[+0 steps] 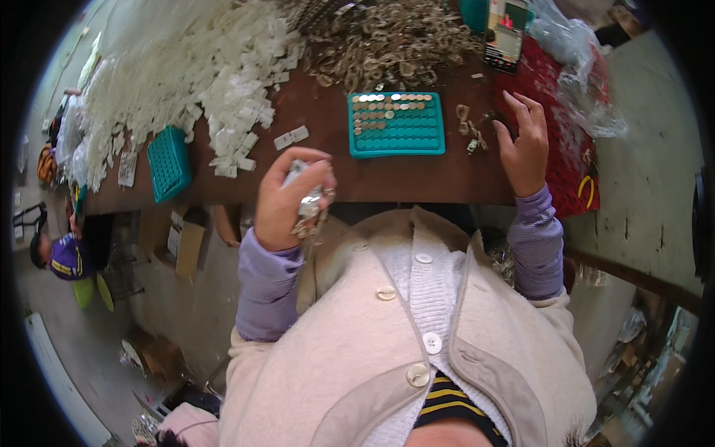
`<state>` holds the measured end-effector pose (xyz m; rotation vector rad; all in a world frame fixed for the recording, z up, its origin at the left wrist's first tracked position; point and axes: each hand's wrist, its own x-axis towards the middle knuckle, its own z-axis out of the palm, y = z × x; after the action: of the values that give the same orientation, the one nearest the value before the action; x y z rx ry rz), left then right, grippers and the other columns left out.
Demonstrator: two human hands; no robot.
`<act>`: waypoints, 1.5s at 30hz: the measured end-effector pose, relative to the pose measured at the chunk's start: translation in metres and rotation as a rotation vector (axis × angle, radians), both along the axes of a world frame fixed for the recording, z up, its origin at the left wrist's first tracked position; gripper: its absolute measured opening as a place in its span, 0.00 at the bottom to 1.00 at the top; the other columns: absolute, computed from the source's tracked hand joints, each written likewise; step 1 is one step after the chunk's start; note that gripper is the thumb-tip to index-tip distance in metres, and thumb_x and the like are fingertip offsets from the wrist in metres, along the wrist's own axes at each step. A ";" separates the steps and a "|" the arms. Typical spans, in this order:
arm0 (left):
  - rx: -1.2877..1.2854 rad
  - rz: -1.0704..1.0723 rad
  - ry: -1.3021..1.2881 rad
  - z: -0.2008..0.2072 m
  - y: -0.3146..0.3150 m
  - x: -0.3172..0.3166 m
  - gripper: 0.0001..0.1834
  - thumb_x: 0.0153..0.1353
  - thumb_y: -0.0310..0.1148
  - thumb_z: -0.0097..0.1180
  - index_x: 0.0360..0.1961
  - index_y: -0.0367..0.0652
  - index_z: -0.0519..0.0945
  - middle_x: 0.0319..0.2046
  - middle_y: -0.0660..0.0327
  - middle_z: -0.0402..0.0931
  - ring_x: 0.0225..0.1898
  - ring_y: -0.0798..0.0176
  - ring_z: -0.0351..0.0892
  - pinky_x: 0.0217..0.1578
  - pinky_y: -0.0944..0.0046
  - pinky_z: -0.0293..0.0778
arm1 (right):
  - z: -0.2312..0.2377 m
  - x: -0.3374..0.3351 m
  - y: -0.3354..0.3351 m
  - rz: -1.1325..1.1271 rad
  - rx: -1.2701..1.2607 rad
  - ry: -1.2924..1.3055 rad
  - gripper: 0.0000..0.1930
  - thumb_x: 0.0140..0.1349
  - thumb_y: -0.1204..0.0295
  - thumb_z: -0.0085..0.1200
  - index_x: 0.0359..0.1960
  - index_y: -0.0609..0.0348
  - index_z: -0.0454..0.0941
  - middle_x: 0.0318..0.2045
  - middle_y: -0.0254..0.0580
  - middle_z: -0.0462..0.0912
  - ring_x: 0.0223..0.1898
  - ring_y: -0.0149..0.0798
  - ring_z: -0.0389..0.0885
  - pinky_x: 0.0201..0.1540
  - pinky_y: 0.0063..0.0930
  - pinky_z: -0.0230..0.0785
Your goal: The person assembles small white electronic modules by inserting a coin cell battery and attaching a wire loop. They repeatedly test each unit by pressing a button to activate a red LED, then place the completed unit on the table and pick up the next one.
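Beige strips [307, 227] with silvery pieces hung bunched in the left hand [281, 201], whose fingers were curled tightly round them in front of the bench's near edge. The right hand [527, 145] was released, its fingers spread and apparently holding nothing, above the right part of the brown bench [320, 112]. Just left of its thumb lay a few loose strips [471, 134]. Between the hands sat a teal tray [398, 152] with rows of small round discs [380, 97] in its upper part; the lower pockets were bare. Two small white cards [290, 137] lay beyond the left hand. A heap of whitish packets [179, 82] covered the left of the bench, with a second teal tray [170, 164] beside it. Behind the first tray rose a tangled beige pile [391, 41]. Red cloth [538, 93] spread at the right, near a phone [506, 33].
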<state>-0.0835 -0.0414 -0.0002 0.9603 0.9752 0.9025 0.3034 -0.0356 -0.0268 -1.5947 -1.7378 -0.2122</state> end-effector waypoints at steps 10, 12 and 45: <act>0.004 0.210 -0.071 -0.003 0.016 -0.052 0.15 0.79 0.32 0.58 0.61 0.38 0.76 0.33 0.63 0.79 0.22 0.79 0.76 0.13 0.79 0.65 | 0.053 -0.104 0.010 0.556 -0.018 -0.033 0.10 0.55 0.77 0.66 0.40 0.58 0.87 0.46 0.44 0.86 0.51 0.49 0.85 0.55 0.44 0.78; 0.010 0.211 -0.062 -0.006 0.013 -0.055 0.14 0.78 0.31 0.59 0.60 0.39 0.78 0.34 0.62 0.81 0.24 0.77 0.78 0.15 0.77 0.66 | 0.044 -0.156 0.024 0.674 -0.059 -0.104 0.10 0.55 0.73 0.66 0.40 0.56 0.85 0.53 0.46 0.85 0.56 0.50 0.83 0.60 0.46 0.76; 0.935 0.055 1.414 0.033 0.061 0.046 0.21 0.70 0.42 0.68 0.59 0.44 0.85 0.55 0.55 0.83 0.54 0.46 0.84 0.54 0.52 0.80 | -0.016 -0.013 0.018 -0.142 -0.079 0.185 0.08 0.59 0.68 0.68 0.33 0.57 0.82 0.33 0.43 0.85 0.41 0.51 0.85 0.49 0.47 0.77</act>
<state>-0.0375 0.0198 0.0332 2.5451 1.7624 0.6154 0.2907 -0.0172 -0.0425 -1.7394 -1.5102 -0.0632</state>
